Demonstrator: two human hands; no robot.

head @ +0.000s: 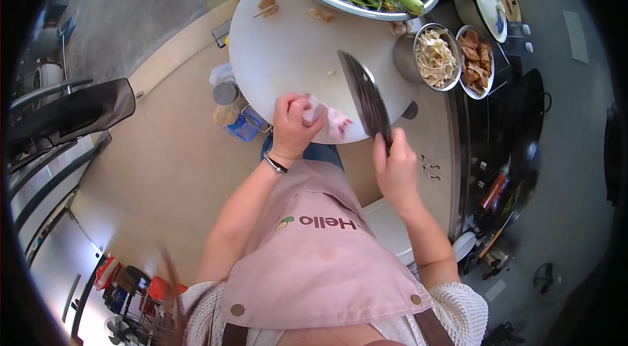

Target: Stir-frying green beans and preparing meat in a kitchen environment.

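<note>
My left hand [297, 122] grips a pale piece with pinkish-red ends [338, 122], perhaps raw meat or an unpeeled garlic bulb; blur leaves this unsettled. It is at the near edge of a round white table top or board [289, 51]. My right hand [396, 164] is closed around the dark handle of a cleaver [363, 93]. The blade slants up and left over the board, to the right of the pale piece and apart from it. Between blade and left hand lies a tiny pale scrap [332, 72].
A metal colander [343, 4] of leafy greens stands at the far edge. To the right are a steel bowl [405, 59] of pale slices and a white dish [486, 86] of brown chunks. Brown peelings [268, 5] lie far left. Beyond the right side is a wok [532, 105].
</note>
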